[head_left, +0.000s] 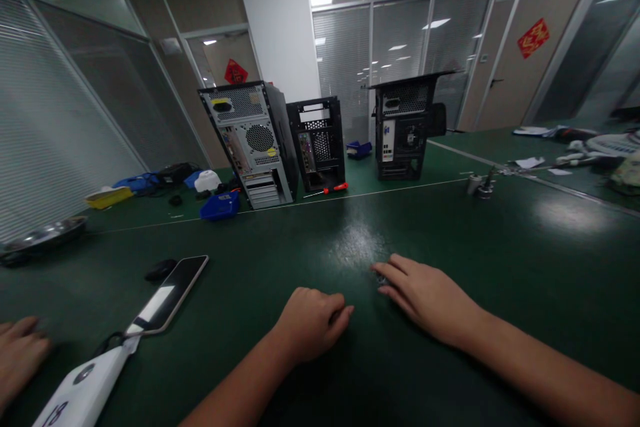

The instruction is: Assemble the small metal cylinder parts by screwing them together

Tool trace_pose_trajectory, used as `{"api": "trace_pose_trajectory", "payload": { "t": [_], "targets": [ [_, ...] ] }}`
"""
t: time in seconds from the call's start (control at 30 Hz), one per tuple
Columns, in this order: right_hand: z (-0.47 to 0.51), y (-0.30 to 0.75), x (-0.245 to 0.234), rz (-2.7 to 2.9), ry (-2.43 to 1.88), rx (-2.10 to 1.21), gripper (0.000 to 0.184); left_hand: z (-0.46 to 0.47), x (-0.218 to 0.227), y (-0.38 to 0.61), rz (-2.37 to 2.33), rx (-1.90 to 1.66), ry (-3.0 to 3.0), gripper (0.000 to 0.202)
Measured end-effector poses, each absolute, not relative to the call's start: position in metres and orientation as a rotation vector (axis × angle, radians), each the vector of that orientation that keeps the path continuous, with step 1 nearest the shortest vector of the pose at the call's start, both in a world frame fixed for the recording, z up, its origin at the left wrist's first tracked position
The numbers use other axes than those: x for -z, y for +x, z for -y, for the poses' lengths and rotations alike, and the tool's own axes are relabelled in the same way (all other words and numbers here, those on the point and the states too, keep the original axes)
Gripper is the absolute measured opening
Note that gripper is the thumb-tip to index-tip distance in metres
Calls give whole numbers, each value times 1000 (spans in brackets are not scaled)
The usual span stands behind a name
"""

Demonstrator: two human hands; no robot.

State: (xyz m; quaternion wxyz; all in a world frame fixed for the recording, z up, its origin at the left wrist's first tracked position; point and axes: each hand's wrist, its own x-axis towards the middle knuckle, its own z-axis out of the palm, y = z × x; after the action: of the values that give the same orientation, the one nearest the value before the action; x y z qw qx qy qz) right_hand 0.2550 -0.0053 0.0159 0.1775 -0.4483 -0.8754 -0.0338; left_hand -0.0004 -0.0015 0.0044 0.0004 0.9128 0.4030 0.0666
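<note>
My left hand is curled closed just above the green tabletop, thumb against the bent fingers. Whatever may be inside it is hidden. Over to its right, my right hand rests low on the table with its fingers and thumb around a small grey metallic part. Only a bit of that part shows between the fingertips, too little to tell its kind. The two hands are apart.
Computer cases stand across the table, with a red-handled screwdriver before them. A blue bin, a phone, a white device and another person's hand are leftward. Small metal items stand at right.
</note>
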Motion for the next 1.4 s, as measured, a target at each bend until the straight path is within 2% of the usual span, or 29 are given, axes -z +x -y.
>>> {"api": "trace_pose_trajectory", "payload": {
  "t": [0.27, 0.37, 0.43, 0.63, 0.9, 1.07, 1.27, 1.4],
  "targets": [
    [22, 223, -6, 2672, -912, 322, 27, 7, -7, 2, -1173, -221, 2829, 21],
    [21, 223, -8, 2668, -884, 338, 33, 9, -7, 5, -1157, -242, 2831, 17],
    [20, 224, -10, 2650, -880, 348, 37, 9, -7, 6, -1154, -240, 2847, 16],
    [13, 234, -12, 2651, -884, 360, 23, 9, -5, 7, -1130, -255, 2907, 21],
    [12, 243, -14, 2426, -985, 34, 28, 9, -6, 6, -1108, -265, 2926, 25],
    [25, 233, -22, 2555, -885, -156, 26, 9, -4, 7, -1057, -274, 2931, 26],
    [25, 227, -16, 2704, -835, -76, 10, 14, -2, 12, -945, -284, 2946, 22],
    [22, 228, -14, 2713, -798, -25, 9, 15, -2, 14, -903, -320, 2950, 26]
  ]
}}
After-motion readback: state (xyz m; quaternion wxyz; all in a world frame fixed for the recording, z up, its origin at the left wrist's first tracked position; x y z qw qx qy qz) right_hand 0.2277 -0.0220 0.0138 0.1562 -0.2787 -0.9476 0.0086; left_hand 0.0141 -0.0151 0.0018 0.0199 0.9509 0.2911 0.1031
